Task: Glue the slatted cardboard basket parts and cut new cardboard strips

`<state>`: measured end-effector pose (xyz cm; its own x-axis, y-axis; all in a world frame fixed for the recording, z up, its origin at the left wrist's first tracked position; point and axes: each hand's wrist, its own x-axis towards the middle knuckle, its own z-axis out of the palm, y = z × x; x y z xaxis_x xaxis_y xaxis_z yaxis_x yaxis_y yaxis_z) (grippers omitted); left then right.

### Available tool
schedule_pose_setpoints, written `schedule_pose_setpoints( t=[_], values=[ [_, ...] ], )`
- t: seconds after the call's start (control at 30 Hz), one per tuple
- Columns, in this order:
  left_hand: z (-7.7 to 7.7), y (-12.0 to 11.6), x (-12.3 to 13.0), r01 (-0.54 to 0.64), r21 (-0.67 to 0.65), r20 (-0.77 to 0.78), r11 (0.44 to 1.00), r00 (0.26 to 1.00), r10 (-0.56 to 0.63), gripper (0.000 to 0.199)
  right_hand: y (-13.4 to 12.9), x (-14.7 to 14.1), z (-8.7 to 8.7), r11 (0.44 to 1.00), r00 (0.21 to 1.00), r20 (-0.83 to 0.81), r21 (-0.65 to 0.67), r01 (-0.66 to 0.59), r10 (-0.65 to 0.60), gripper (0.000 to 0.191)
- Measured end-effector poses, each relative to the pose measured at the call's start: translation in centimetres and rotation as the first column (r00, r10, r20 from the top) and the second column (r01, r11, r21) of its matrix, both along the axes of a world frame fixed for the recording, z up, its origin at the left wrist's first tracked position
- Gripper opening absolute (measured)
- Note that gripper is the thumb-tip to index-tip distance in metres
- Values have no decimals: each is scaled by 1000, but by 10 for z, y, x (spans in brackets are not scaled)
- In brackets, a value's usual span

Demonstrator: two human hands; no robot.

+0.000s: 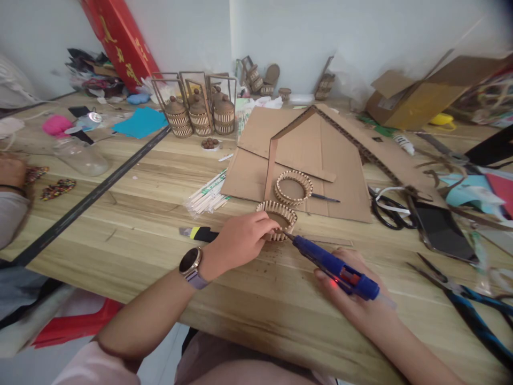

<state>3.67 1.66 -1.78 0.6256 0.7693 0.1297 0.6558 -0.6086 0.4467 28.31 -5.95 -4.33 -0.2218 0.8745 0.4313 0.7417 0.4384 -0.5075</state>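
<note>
My left hand (244, 238), with a watch on its wrist, pinches the near left rim of a small round basket (292, 218) made of short wooden slats. In my right hand (348, 289) is a blue glue gun (328, 263) with a small red light, its nozzle touching or very close to the basket's near rim. A second slatted ring (293, 187) rests just behind, on the cardboard (344, 187). Left of the basket lies a black and yellow cutter (205, 234), partly hidden by my left hand.
Scissors (452, 289) and a phone (444, 230) lie to the right. Wooden sticks (208, 198) and finished lidded baskets (200, 115) stand or lie behind. A cardboard box (425, 93) is at the back right. Another person's hand (11, 170) rests at the far left.
</note>
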Motion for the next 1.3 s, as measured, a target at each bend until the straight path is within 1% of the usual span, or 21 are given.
schedule_pose_setpoints(
  t=[0.27,0.5,0.63,0.77,0.9,1.0,1.1,1.2,1.3],
  values=[
    [0,0,0,5,0,-6,1000,1000,-5,34,0,1,-1,998,999,34,66,5,-7,29],
    [1,0,0,2,-12,-10,1000,1000,-2,34,0,2,0,999,1000,29,54,9,-10,30],
    [1,0,0,0,-11,-13,1000,1000,-1,32,1,3,-3,998,999,32,53,20,-22,30],
    [0,0,0,4,-5,-7,1000,1000,-4,32,1,3,-5,995,999,32,102,9,-12,27],
    [0,0,0,4,-1,-5,1000,1000,-4,30,1,2,-3,989,999,47,151,-9,2,23],
    [-2,0,0,-1,13,-7,1000,1000,1,30,3,5,-5,974,995,98,222,-34,13,19],
    [-3,1,-1,-20,44,2,999,1000,20,27,3,12,-10,965,988,157,256,-48,7,14],
    [-3,1,-2,-32,47,19,998,999,31,26,1,18,-12,973,990,138,228,-39,7,13],
    [-3,1,-2,-46,23,20,999,999,46,27,1,17,-8,979,990,92,163,-121,107,12]
  ],
)
